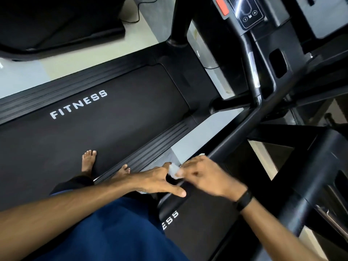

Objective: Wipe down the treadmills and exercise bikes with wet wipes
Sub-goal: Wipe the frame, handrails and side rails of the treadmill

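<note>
I stand barefoot on a black treadmill belt printed FITNESS. Its black right handrail runs diagonally from the console down toward me. A small white wet wipe sits between my two hands near the lower end of that rail. My right hand, with a black band on its wrist, pinches the wipe and lies against the rail. My left hand reaches over with fingers spread and straight, its fingertips touching the wipe. Most of the wipe is hidden by the fingers.
A second treadmill belt lies on the right, below the rail. Another dark machine stands at upper left with a cable on the pale floor. The ribbed side rail runs beside my right foot.
</note>
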Tool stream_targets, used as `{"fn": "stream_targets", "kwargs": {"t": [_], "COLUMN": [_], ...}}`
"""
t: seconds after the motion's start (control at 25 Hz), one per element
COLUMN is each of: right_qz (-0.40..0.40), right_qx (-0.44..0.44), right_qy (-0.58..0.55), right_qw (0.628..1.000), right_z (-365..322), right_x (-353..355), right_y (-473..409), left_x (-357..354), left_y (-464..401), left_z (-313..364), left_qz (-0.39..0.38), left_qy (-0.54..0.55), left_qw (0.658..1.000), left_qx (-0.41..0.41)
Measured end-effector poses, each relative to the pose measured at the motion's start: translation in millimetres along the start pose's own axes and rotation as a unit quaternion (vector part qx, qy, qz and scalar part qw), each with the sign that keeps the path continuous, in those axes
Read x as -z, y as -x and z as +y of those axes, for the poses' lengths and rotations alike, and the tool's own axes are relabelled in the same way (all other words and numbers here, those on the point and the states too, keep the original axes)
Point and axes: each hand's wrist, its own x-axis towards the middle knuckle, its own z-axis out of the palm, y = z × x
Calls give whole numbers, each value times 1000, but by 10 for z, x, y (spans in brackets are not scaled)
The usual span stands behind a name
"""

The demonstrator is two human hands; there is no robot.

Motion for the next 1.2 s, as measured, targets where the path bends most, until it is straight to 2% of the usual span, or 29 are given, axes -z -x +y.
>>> {"fn": "stream_targets", "kwargs": {"t": [0.08, 0.16, 0.24, 0.28, 0.36, 0.44, 0.48, 0.56, 0.64, 0.68, 0.72, 0.76, 0.84, 0.92, 0.96, 1.0, 1.08, 1.16, 1.2], "right_qz": [96, 201, 282, 286, 232, 199, 204, 186, 46, -46, -141, -214, -292, -314, -291, -246, -169, -128, -128], "right_qx": [-98, -182, -191, -168, -106, -80, -101, -178, -303, -357, -375, -348, -253, -220, -222, -252, -338, -313, -272], "right_qy": [-32, 19, 9, -32, -138, -210, -191, -7, 184, 220, 218, 197, 126, 14, 20, 74, 205, 225, 173], "right_qw": [990, 962, 940, 943, 957, 954, 955, 966, 934, 907, 890, 891, 914, 923, 931, 933, 903, 914, 938], "right_z": [485, 802, 630, 391, -26, -49, 72, 435, 577, 529, 369, 152, -272, -306, -97, 119, 457, 411, 263], "right_x": [279, 465, 307, 170, -136, -218, -79, 335, 703, 736, 677, 552, 300, 306, 389, 520, 702, 588, 507], "right_y": [-52, 11, 28, 8, 23, 71, 52, -67, -318, -475, -615, -720, -740, -703, -691, -700, -658, -581, -529], "left_x": [20, 38, 38, 39, 13, -27, -31, -17, 1, 12, 41, 76, 182, 309, 371, 423, 513, 586, 615], "left_y": [21, 12, 21, 28, 3, 12, 18, 43, 47, 38, 42, 27, 10, -5, -31, -66, -107, -138, -144], "left_z": [-33, -48, -55, -55, -68, -96, -95, -79, -68, -67, -66, -86, -154, -287, -356, -414, -464, -467, -458], "left_qz": [-7, -25, -15, -5, 7, 11, 17, 35, 51, 56, 57, 53, 50, 61, 66, 69, 65, 71, 74], "left_qy": [0, 11, 6, 1, 1, 0, -4, -19, -30, -31, -30, -32, -34, -12, 1, 11, 18, 25, 27], "left_qw": [1000, 999, 999, 999, 998, 998, 997, 996, 994, 994, 993, 993, 993, 993, 992, 992, 991, 990, 989], "left_qx": [-1, -22, -44, -53, -60, -67, -72, -84, -92, -93, -95, -97, -104, -104, -105, -107, -112, -120, -123]}}
